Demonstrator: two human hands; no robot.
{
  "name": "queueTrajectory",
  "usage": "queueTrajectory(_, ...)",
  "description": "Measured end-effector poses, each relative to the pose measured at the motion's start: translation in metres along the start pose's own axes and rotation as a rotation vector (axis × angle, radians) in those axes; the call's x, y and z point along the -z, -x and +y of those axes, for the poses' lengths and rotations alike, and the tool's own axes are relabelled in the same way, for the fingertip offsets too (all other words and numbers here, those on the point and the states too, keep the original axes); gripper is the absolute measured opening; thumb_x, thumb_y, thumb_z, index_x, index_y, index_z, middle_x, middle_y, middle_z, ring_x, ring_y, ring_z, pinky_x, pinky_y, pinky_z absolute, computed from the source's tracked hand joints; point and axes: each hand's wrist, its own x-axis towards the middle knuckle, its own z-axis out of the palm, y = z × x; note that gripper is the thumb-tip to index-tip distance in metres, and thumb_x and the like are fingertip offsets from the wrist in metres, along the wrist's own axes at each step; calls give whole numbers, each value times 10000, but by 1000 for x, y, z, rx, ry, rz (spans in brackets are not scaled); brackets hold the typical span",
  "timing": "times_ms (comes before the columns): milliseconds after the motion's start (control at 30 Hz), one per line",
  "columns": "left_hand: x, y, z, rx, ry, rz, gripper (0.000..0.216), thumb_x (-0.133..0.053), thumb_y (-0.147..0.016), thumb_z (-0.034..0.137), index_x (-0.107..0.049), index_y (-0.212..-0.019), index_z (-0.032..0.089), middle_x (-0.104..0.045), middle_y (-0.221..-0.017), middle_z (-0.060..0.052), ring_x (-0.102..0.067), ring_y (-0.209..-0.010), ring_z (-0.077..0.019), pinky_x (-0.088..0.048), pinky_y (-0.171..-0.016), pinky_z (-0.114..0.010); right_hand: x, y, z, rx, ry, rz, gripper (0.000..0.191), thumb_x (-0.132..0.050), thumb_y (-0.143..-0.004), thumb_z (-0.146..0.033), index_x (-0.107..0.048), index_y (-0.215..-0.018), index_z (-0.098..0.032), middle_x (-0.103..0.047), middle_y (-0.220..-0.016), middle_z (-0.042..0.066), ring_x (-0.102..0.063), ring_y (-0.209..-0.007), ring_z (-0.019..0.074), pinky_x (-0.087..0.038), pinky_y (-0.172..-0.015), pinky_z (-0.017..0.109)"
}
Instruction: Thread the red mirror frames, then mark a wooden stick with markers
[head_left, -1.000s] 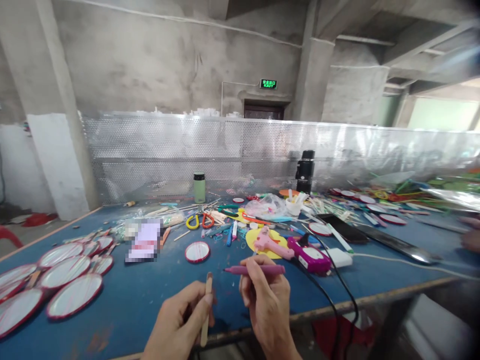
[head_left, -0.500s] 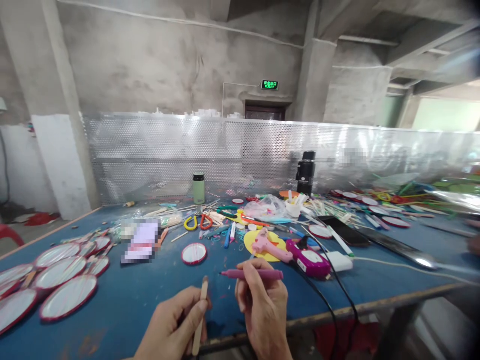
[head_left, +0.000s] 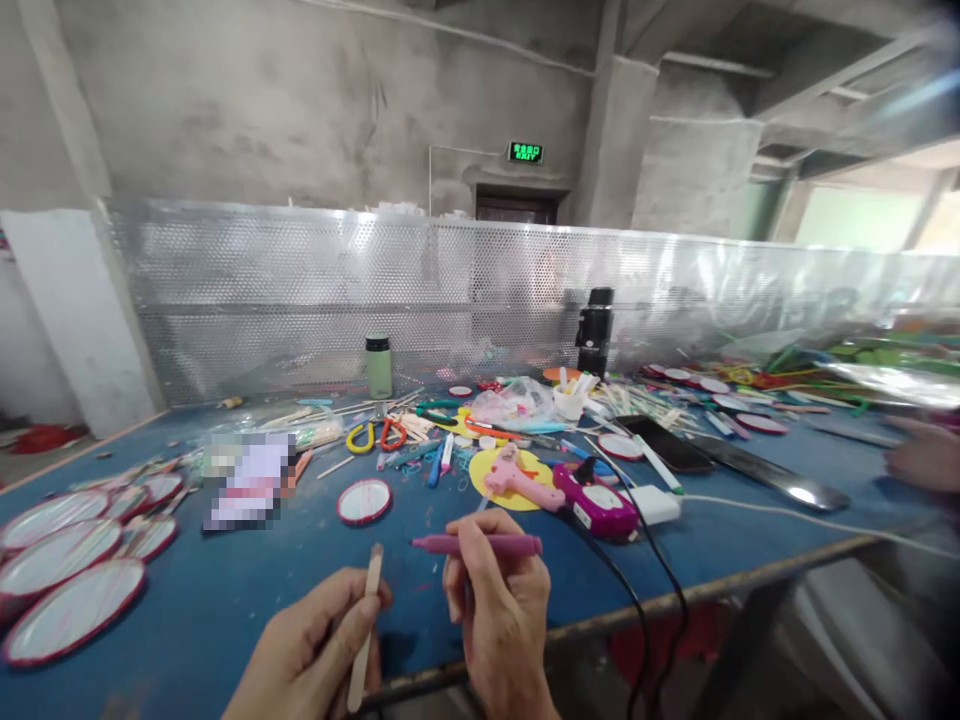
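Note:
Between thumb and fingers, my left hand (head_left: 319,635) grips a flat wooden craft stick (head_left: 363,655), tilted with its darker tip upward. To its right, my right hand (head_left: 499,610) is closed around a pink-purple marker (head_left: 517,546), whose dark tip points left toward the stick. The tip and the stick are apart. Beyond both hands, a small round red-rimmed disc (head_left: 364,501) lies on the blue table (head_left: 247,580). A pink glue gun (head_left: 525,482) rests on a yellow disc (head_left: 480,487) past my right hand.
Several red-rimmed discs (head_left: 75,612) lie at the left. A purple device (head_left: 598,502) with black cables and a white adapter (head_left: 658,503) sits at the right. Farther back stand a green bottle (head_left: 379,370) and a black flask (head_left: 596,335). Another person's hand (head_left: 926,455) is at the far right.
The view has turned slightly right, so everything sits farther left in the picture. Both hands keep their hold on the stick and the marker. Another person's hand shows more at the right edge.

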Motion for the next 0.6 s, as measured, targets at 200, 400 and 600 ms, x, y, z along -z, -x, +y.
queueTrajectory(200, -1, -1, 4, 1, 53, -20, 499, -618, -832, 685, -601, -936, 197, -574, -522, 54, -422, -450, -98, -305, -454, -184, -3, -2, -5, 9, 31, 2, 362, -724, -864, -494, -664, -761, -152, -532, -476, -53, -419, -343, 33, -308, -326, 119)
queueTrajectory(400, 2, -3, 5, -18, 49, -135, 488, -546, -883, 679, -565, -898, 192, -606, -566, 33, -446, -456, -98, -338, -458, -193, 0, -3, -1, 11, 74, 0, 313, -721, -886, -455, -671, -797, -159, -532, -489, -56, -437, -361, 42, -319, -339, 124)
queueTrajectory(600, 2, -2, 7, -38, 58, -105, 500, -524, -887, 686, -564, -920, 189, -617, -568, 26, -424, -433, -94, -329, -441, -199, 2, -4, 0, 34, 116, -6, 311, -708, -897, -454, -672, -812, -158, -531, -491, -52, -434, -366, 49, -314, -343, 137)
